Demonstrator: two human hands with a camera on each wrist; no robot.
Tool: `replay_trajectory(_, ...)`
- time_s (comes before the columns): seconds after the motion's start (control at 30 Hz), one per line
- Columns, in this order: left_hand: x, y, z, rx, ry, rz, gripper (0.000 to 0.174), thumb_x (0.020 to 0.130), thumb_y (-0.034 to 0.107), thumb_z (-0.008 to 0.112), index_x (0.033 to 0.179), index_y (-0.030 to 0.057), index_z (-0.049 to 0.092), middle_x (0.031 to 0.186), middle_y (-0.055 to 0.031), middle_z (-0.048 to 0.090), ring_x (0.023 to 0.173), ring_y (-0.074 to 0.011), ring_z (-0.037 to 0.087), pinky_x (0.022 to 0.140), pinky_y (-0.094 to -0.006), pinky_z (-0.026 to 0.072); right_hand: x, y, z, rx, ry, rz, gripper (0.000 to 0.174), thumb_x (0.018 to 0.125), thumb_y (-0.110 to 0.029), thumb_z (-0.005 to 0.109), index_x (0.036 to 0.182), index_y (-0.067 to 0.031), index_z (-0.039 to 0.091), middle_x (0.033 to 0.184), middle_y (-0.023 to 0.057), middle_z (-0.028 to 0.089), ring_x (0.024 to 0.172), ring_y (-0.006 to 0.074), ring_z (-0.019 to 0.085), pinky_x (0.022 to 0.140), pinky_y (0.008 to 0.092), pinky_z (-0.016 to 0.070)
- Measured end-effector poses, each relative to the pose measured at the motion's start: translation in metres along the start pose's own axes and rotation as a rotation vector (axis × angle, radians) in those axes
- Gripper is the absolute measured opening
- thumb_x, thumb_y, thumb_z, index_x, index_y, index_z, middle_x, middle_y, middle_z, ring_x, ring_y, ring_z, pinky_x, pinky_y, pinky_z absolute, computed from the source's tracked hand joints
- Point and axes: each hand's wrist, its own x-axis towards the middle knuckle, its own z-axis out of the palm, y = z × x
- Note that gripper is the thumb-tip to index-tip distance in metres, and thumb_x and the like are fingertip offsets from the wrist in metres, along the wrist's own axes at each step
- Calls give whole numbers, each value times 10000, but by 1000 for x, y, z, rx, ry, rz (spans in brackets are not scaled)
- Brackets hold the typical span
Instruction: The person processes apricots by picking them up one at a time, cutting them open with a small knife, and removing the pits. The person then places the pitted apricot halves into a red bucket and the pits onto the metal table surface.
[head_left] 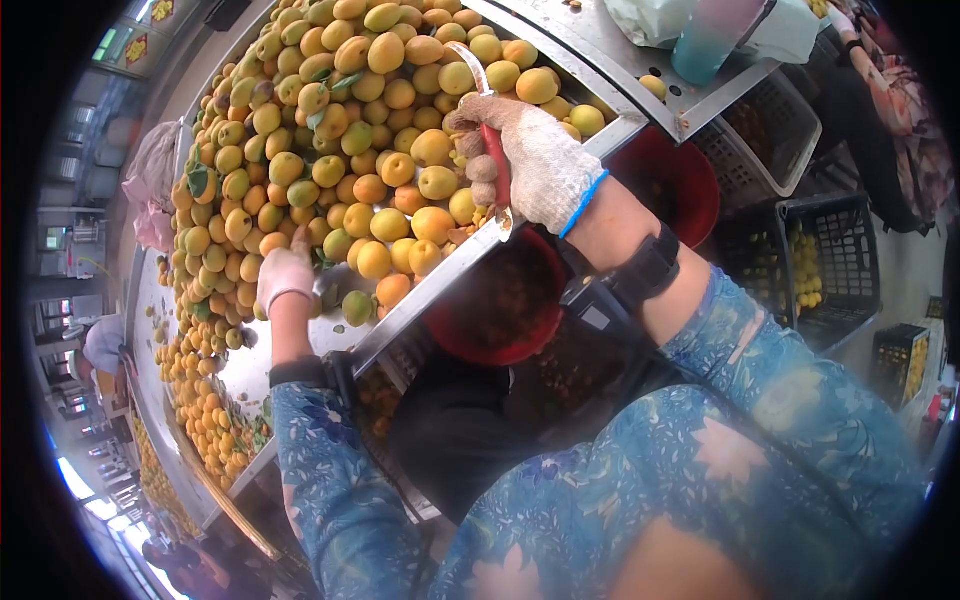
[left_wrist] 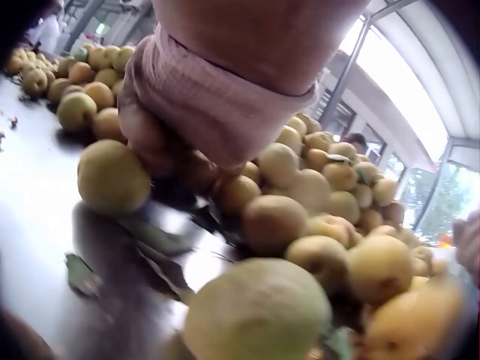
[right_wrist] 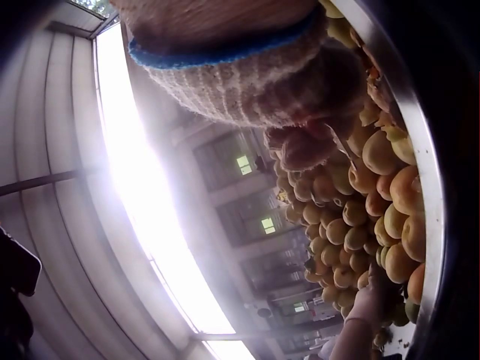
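A large heap of yellow-orange apricots [head_left: 330,170] covers the metal table. My right hand [head_left: 540,160], in a white knit glove with a blue cuff, grips the red handle of a curved-blade knife [head_left: 497,168] above the heap's near edge. The blade points up and away over the fruit. My left hand [head_left: 286,275], in a pale pink glove, reaches into the lower edge of the heap. In the left wrist view its fingers dip among the apricots beside a greenish one [left_wrist: 114,178]; I cannot tell whether they hold one.
A raised metal rim [head_left: 430,280] borders the table on my side. Below it stand a red bucket [head_left: 545,335] and another red tub [head_left: 705,195]. Plastic crates [head_left: 860,235] are at the right, near another person. A teal cup [head_left: 703,52] stands on the adjoining metal surface.
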Motion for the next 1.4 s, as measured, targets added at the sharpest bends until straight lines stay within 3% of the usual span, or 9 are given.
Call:
replay_trajectory(0.17,45,-41,30,-175,-80,-31,695,882,588,511,1022,-75,664,928,-226,679,832,-300,672,756,-395,523,-3,-8,3,0,36,40,174,899,-249,592,904,-75,584,688,-15,516,508,107,465,457,283,386)
replay_trajectory(0.27,36,-36,30,-908,-146,-224,481,855,407,635,1000,-52,647,788,-139,660,685,-251,639,635,-341,521,-4,-9,1,-5,25,31,186,895,-259,597,906,-74,583,685,-15,515,506,106,465,454,290,396)
replay_trajectory(0.4,15,-63,6,-809,-513,293,275,853,189,586,1031,-21,601,849,-78,597,727,-141,587,597,-234,489,-2,-12,-3,33,9,36,208,886,-276,612,917,-73,581,682,-16,508,501,105,450,456,287,394)
replay_trajectory(0.67,-8,-127,-7,-1087,-410,316,353,907,-39,477,1257,-10,512,998,-82,582,768,-148,581,642,-268,521,-2,-10,-3,59,-2,44,211,885,-280,624,902,-74,585,674,-12,496,486,100,427,444,281,363)
replay_trajectory(0.87,45,-212,12,-1766,-331,76,269,929,204,565,1154,57,548,964,-85,573,765,-175,571,630,-267,504,-1,-8,3,51,13,74,191,885,-265,623,889,-77,587,653,-32,464,436,82,363,410,262,305)
replay_trajectory(1.0,28,-201,-4,-1769,-65,-146,303,917,377,585,1033,97,577,896,-62,597,676,-156,573,518,-234,461,2,-3,2,19,16,33,179,892,-257,614,915,-81,592,651,-41,449,457,90,381,425,262,310)
replay_trajectory(1.07,30,-196,-7,-1705,1,-526,338,902,456,597,946,120,583,769,-28,596,551,-122,535,415,-226,396,3,-2,3,1,26,44,181,895,-257,610,923,-80,593,659,-38,452,461,91,387,426,263,318)
replay_trajectory(1.2,52,-181,18,-704,-139,-407,405,862,459,661,904,56,642,607,-19,532,440,-120,460,369,-260,337,1,1,9,-48,41,48,193,902,-264,601,943,-76,591,680,-30,458,474,92,402,429,263,341)
replay_trajectory(1.4,68,-179,62,-950,-271,-261,297,865,319,678,991,51,658,593,-4,511,430,-114,439,387,-270,362,2,3,10,-56,39,62,208,904,-272,602,959,-71,587,691,-29,459,480,87,405,428,254,338)
